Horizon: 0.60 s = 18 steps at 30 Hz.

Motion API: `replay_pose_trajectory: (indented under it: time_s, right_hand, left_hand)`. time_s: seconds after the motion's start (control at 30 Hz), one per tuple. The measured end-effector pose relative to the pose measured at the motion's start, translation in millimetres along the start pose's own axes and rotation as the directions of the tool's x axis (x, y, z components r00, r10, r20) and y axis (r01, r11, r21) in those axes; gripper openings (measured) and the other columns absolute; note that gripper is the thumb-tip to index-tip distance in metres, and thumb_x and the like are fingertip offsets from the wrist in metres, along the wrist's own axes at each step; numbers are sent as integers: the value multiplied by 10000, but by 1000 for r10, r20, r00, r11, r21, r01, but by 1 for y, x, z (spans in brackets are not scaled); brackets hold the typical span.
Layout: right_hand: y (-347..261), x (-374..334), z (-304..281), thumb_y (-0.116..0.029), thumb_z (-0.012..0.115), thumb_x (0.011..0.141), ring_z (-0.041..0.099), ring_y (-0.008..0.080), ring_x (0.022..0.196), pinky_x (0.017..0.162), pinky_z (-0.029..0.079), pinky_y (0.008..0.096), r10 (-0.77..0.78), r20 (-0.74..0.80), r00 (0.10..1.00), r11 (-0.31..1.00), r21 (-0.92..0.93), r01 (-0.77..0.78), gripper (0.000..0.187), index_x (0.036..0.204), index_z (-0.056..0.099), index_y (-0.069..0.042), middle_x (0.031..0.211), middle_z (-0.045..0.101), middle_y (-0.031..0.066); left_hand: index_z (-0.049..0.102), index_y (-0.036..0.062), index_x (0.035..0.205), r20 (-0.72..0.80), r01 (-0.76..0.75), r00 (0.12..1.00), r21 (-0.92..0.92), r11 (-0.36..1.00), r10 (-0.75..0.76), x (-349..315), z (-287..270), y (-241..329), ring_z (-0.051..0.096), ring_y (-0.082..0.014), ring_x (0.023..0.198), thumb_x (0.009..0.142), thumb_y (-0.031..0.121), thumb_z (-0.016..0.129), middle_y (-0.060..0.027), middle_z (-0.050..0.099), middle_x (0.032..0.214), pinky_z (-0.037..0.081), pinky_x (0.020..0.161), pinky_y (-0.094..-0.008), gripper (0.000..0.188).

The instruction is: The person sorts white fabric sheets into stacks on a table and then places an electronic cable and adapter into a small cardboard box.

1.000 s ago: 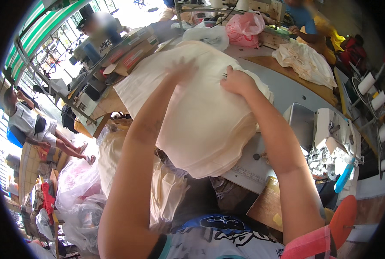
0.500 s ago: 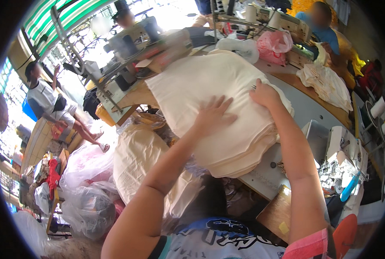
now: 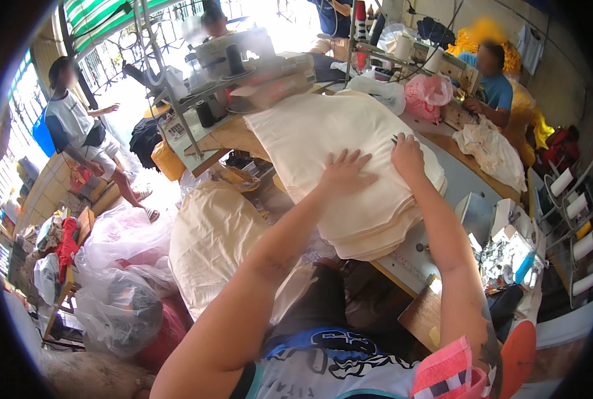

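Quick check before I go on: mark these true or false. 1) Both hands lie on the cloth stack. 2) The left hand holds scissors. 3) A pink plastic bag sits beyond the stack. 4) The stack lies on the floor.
1) True: the left hand and the right hand both rest flat on the cream cloth stack.
2) False: the left hand is spread open on the cloth and holds nothing.
3) True: a pink plastic bag sits past the stack's far end.
4) False: the stack lies on the sewing table, with its near edge hanging over the table's edge.
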State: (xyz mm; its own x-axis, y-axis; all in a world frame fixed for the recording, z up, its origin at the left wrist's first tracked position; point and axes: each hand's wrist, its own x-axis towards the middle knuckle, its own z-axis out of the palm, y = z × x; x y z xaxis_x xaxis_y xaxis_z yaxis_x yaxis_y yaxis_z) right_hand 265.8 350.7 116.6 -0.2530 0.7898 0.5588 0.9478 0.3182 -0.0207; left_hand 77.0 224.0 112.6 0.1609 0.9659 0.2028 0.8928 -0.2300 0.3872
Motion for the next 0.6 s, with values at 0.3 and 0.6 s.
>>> replay_pose_trajectory:
  time_s: [0.3, 0.6]
  right_hand:
    - [5, -15, -15, -271, 575, 927, 634, 371, 899, 746, 506, 501, -140, -182, 973, 988, -86, 126, 259, 1097, 582, -76, 947, 612, 175]
    - [-4, -99, -130, -194, 544, 910, 622, 476, 913, 762, 535, 507, 393, -111, 913, 893, 281, -350, 451, 1255, 370, 37, 1037, 599, 313]
  left_hand:
    - [326, 234, 1511, 44, -5, 999, 96, 995, 1, 12, 9, -2, 213, -339, 1464, 883, 689, 434, -83, 273, 1584, 149, 1141, -633, 783]
    - [251, 289, 1539, 83, 11, 996, 95, 995, -19, 19, 20, -10, 155, -326, 1486, 880, 728, 413, -59, 220, 1608, 81, 1165, -595, 809]
